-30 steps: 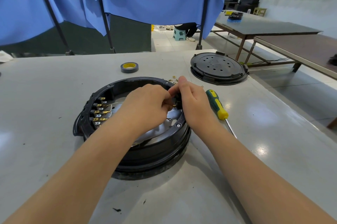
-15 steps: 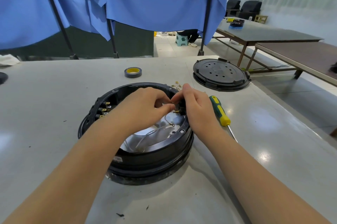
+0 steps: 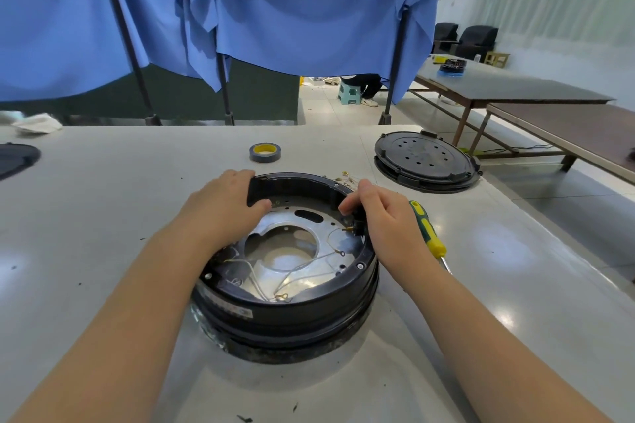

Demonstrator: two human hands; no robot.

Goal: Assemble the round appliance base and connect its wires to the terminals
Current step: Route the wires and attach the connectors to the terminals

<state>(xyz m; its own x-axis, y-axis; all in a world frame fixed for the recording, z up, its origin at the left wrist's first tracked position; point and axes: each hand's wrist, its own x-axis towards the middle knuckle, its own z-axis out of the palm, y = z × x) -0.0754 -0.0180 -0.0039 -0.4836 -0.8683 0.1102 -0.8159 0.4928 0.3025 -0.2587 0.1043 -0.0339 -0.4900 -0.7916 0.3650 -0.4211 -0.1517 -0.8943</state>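
The round black appliance base point(image 3: 292, 309) stands in the middle of the grey table, open side up, with a silver metal plate point(image 3: 309, 271) inside. Thin white wires point(image 3: 299, 271) with small ring ends lie loose on that plate. My left hand point(image 3: 220, 209) grips the base's far left rim, fingers over the outside and thumb inside. My right hand point(image 3: 385, 216) grips the right rim, fingertips curled inward just above a small brass terminal point(image 3: 350, 229). The left terminal block is hidden under my left hand.
A yellow-and-green screwdriver point(image 3: 429, 233) lies just right of my right hand. A black round cover point(image 3: 426, 161) sits at the back right, a tape roll point(image 3: 264, 152) behind the base, small loose connectors point(image 3: 347, 177) near the far rim. The table's right edge runs diagonally.
Both hands left the terminal on the right inner wall and spread apart onto the rim, left hand to the far left. The base has turned; the left terminal row is no longer visible.
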